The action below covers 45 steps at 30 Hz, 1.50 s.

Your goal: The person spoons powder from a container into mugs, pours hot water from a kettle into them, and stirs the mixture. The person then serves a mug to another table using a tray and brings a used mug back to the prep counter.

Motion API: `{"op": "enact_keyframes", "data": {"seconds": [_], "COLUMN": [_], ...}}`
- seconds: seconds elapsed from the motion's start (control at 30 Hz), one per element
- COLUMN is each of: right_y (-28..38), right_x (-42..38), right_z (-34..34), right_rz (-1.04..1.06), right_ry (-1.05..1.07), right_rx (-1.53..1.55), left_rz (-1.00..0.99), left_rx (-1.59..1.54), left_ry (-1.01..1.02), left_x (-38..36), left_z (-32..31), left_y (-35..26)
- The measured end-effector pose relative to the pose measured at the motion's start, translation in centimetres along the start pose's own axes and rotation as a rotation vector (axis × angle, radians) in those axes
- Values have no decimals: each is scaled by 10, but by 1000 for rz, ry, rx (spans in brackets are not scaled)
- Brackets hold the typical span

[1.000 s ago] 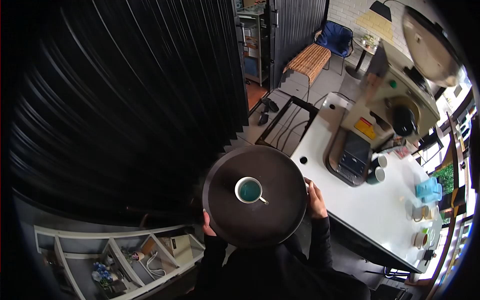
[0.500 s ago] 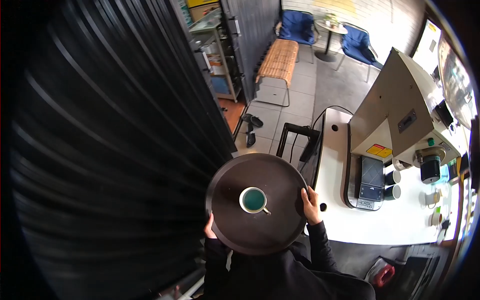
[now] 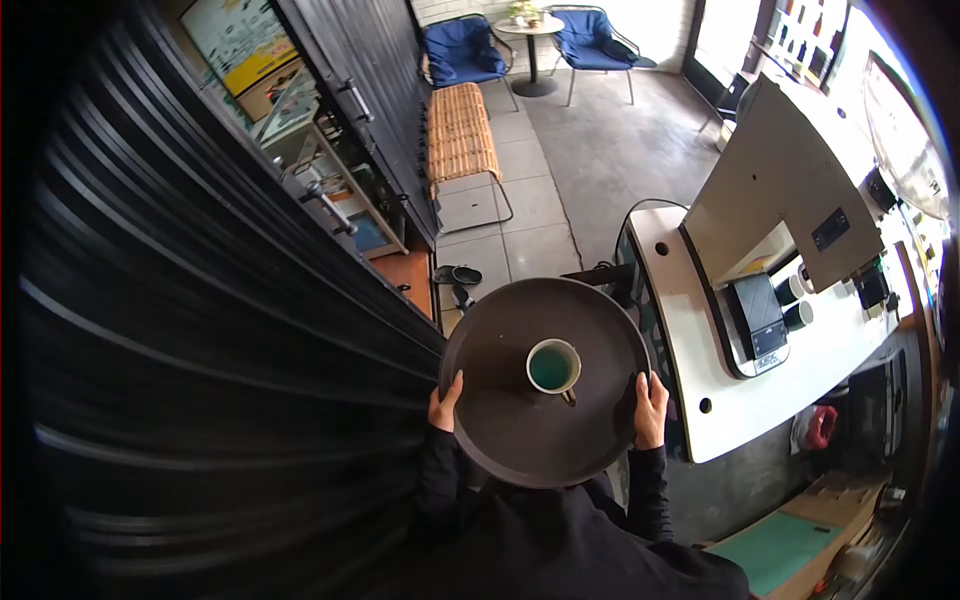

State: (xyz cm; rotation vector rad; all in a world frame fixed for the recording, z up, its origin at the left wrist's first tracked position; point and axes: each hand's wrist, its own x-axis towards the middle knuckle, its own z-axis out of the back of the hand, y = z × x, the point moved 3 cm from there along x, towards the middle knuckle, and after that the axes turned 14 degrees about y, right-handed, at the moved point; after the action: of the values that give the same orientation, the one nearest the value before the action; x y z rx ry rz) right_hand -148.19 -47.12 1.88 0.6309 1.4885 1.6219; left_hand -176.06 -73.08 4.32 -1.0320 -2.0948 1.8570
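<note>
A round dark brown serving tray is held out in front of my body. My left hand grips its left rim, thumb on top. On the opposite side my right hand holds the right rim the same way, fingers curled underneath and mostly hidden. A pale cup with a teal inside stands upright on the tray, a little right of its middle. Its handle points down and to the right. Neither hand touches the cup.
Black corrugated wall runs close along my left. To the right stands a white counter with a large beige machine, a black scale and cups. Ahead are dark shoes, a wicker bench and blue chairs.
My view has turned to the right and moved forward, so the bench and chairs sit further left. Both hands still hold the tray, and the cup remains on it.
</note>
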Motion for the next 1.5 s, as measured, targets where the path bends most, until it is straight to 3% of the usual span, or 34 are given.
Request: {"op": "enact_keyframes", "data": {"seconds": [0.13,0.23,0.3,0.43,0.5,0.53,0.6,0.67,0.7,0.77,0.8,0.9,1.1,1.17,1.23,1.27,1.4,1.43,1.47,1.5], "right_y": [24,30,43,56,55,47,67,95,74,84,96,118,122,123,122,124,161,170,169,172], "right_x": [30,62,90,154,188,201,242,267,284,315,328,367,468,496,545,561,613,627,644,661], "right_z": [-23,-34,-42,-60,-62,-64,-66,-65,-63,-66,-65,-62,-52,-49,-38,-34,-14,-12,-8,2], "right_rz": [170,140,141,143,54,45,64,83,68,115,118,103,68,43,122,56,-53,-60,8,75], "right_ry": [-155,-217,-118,-211,-261,-323,-429,-204,-280,-333,-323,-340,-488,-544,-675,-667,-781,-833,-884,-794], "right_rx": [-7,2,128,154,126,88,60,163,68,118,130,161,126,102,107,134,97,42,143,201], "left_rz": [9,-12,33,-28,-56,210,92,11,-32,-69,29,-68,1,-54,-149,-208,-720,-467,-414,-362], "left_rx": [110,79,151,257,295,425,386,378,230,90,181,315,528,535,519,603,1239,1033,963,892], "left_ry": [79,206,233,209,191,143,222,312,360,427,401,395,412,452,614,689,932,952,962,969], "left_x": [65,122,165,246,270,296,334,373,411,446,462,513,628,682,749,779,855,871,884,895], "left_z": [-7,-13,-18,-32,-60,-55,-81,-90,-80,-104,-107,-138,-226,-247,-282,-300,-369,-389,-410,-432], "left_y": [-24,-29,-36,-45,-84,-80,-103,-104,-73,-88,-92,-111,-141,-124,-113,-115,-134,-142,-151,-159]}}
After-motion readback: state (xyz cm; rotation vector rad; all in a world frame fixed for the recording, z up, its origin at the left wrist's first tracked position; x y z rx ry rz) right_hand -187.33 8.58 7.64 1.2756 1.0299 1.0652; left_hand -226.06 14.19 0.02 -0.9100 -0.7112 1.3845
